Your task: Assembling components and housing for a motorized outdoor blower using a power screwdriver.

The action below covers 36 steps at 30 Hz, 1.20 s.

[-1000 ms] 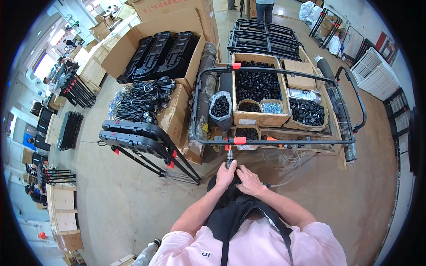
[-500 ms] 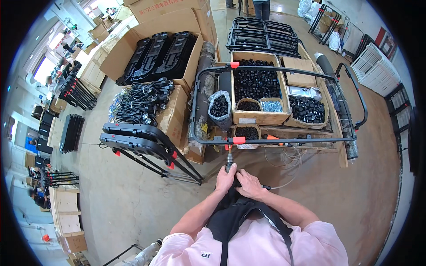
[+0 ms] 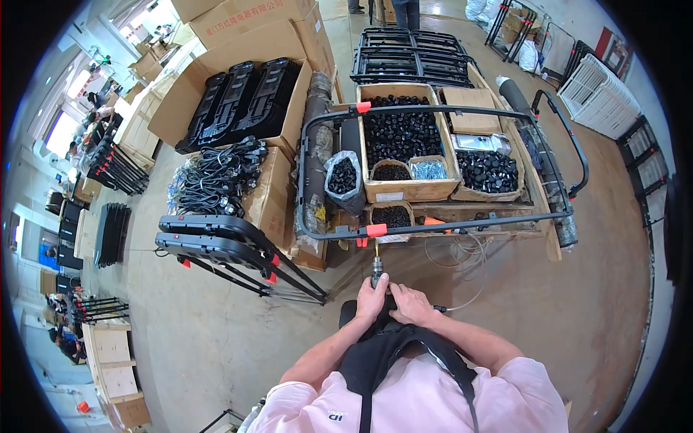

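Note:
A hand-held drill (image 3: 377, 268) points away from me, its metal chuck and thin bit showing. My left hand (image 3: 371, 299) is closed around its body just behind the chuck. Beside it, my right hand (image 3: 411, 304) is closed on the rear part, which is largely hidden by both hands. The bit's tip is close beneath the near bar of a black tubular frame (image 3: 462, 222), by a red fitting (image 3: 377, 229); I cannot tell whether they touch. More red pieces (image 3: 362, 242) show just left of the bit. The frame lies across the boxes.
Cartons of black caps (image 3: 404, 130) and screws (image 3: 390, 216) stand under the frame. Folded black frames (image 3: 216, 242) lean at left, below bundled cables (image 3: 220, 173). A pale hose (image 3: 473, 285) loops over the floor at right. Stacked frames (image 3: 411, 58) lie behind.
The surroundings have shifted left in view. Relative to the frame, the drill has moved right along the near bar, from left of the red fitting to beneath it. Both hands keep their grip.

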Tool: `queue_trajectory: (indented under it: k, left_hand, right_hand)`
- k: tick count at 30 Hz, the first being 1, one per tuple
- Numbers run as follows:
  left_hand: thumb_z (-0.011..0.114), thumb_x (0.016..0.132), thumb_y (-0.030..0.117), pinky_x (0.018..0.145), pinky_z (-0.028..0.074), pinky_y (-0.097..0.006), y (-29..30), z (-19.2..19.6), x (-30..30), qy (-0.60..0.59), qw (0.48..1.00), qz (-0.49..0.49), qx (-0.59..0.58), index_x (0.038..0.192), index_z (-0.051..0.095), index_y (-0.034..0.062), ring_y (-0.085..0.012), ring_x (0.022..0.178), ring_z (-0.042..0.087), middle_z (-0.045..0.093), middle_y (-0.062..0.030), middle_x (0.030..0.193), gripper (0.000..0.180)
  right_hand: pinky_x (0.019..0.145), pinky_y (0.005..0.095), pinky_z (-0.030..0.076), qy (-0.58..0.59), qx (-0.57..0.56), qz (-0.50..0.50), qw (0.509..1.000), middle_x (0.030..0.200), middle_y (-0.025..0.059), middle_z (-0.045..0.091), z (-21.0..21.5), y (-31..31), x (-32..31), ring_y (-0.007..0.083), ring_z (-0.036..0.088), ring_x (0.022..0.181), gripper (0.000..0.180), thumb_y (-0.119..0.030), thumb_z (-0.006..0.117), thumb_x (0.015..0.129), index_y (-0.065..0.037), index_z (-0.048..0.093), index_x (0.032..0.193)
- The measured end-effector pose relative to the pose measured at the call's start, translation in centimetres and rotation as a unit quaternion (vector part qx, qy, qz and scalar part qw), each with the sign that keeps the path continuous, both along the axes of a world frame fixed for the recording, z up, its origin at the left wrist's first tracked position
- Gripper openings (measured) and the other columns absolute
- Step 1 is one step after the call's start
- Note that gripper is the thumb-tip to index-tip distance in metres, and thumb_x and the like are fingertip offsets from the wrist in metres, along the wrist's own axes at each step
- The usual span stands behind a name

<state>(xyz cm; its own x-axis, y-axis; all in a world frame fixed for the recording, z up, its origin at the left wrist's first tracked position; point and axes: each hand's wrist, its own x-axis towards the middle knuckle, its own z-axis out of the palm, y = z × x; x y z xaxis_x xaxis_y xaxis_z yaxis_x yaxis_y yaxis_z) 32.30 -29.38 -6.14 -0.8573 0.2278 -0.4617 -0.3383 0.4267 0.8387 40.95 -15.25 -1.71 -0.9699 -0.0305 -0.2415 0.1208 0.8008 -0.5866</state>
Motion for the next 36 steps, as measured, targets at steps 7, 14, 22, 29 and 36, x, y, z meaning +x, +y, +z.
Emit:
queue_trajectory:
  k: [7, 14, 22, 29, 36]
  left_hand:
    - [0.068, 0.101, 0.054, 0.082, 0.054, -0.041, 1.1, 0.7, 0.0, 0.02, 1.0, 0.003, 0.013, 0.101, 0.065, -0.0006, -0.0255, 0.086, 0.069, 0.072, -0.0133, 0.089, 0.054]
    - [0.067, 0.101, 0.053, 0.08, 0.054, -0.041, 1.4, -0.3, 0.1, 0.02, 1.0, 0.01, 0.015, 0.099, 0.065, -0.0006, -0.0242, 0.084, 0.068, 0.072, -0.0121, 0.088, 0.054]
    - [0.068, 0.101, 0.052, 0.077, 0.052, -0.04, 1.7, 0.7, -0.3, 0.017, 1.0, 0.016, 0.021, 0.1, 0.067, 0.0002, -0.0221, 0.082, 0.066, 0.07, -0.0106, 0.086, 0.052]
    - [0.067, 0.1, 0.055, 0.081, 0.053, -0.044, 1.8, -0.3, -1.2, 0.019, 1.0, 0.01, -0.02, 0.102, 0.068, -0.0009, -0.029, 0.087, 0.069, 0.072, -0.0161, 0.091, 0.056]
    - [0.067, 0.1, 0.056, 0.082, 0.053, -0.042, 2.3, 0.4, -1.8, 0.011, 0.999, -0.004, -0.032, 0.104, 0.067, -0.0003, -0.0259, 0.09, 0.067, 0.072, -0.0148, 0.094, 0.056]
  right_hand:
    - [0.094, 0.0503, 0.058, 0.018, 0.005, 0.002, 1.0, 0.116, 0.0245, 0.068, 0.5, 1.3, -0.4, 0.0437, 0.069, 0.108, 0.076, -0.026, 0.086, 0.075, 0.001, 0.05, 0.137]
    - [0.094, 0.0499, 0.058, 0.018, -0.008, 0.001, 1.0, 0.118, 0.0256, 0.07, -0.2, 1.7, -0.1, 0.0432, 0.07, 0.11, 0.077, -0.025, 0.085, 0.074, 0.001, 0.05, 0.138]
    - [0.093, 0.0518, 0.058, 0.006, -0.009, 0.004, 1.0, 0.119, 0.028, 0.07, -0.3, 2.0, -0.5, 0.0455, 0.071, 0.108, 0.076, -0.027, 0.083, 0.076, 0.002, 0.049, 0.138]
    - [0.095, 0.0532, 0.057, -0.015, -0.011, -0.007, 1.0, 0.12, 0.0303, 0.07, 0.3, 2.1, -1.3, 0.0466, 0.07, 0.109, 0.082, -0.027, 0.08, 0.077, 0.004, 0.043, 0.144]
    - [0.097, 0.0526, 0.056, -0.024, -0.005, -0.02, 0.999, 0.121, 0.0317, 0.07, 0.6, 2.4, -1.6, 0.0464, 0.069, 0.112, 0.09, -0.026, 0.08, 0.077, 0.005, 0.038, 0.151]
